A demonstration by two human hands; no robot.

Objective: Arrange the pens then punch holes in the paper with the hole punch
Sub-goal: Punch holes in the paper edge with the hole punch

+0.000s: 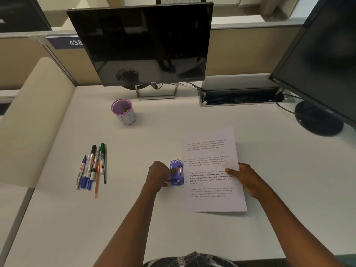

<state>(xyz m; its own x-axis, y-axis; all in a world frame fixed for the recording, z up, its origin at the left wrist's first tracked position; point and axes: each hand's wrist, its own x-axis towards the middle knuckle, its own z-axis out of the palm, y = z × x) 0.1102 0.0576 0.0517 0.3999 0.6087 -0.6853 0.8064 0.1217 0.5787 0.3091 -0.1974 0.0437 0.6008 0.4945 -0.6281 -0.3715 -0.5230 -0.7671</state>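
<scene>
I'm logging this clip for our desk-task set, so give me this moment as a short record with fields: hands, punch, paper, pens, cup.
left hand: on the blue hole punch, a finger on its top
right hand: flat on the paper's right edge, holding it down
hole punch: at the paper's left edge, about mid-height
paper: printed sheet lying flat on the desk; two small dark dots, apparently holes, along its left margin
pens: lying side by side on the desk, left of the punch
cup: purple-rimmed, upright near the monitor, no pens in it
</scene>
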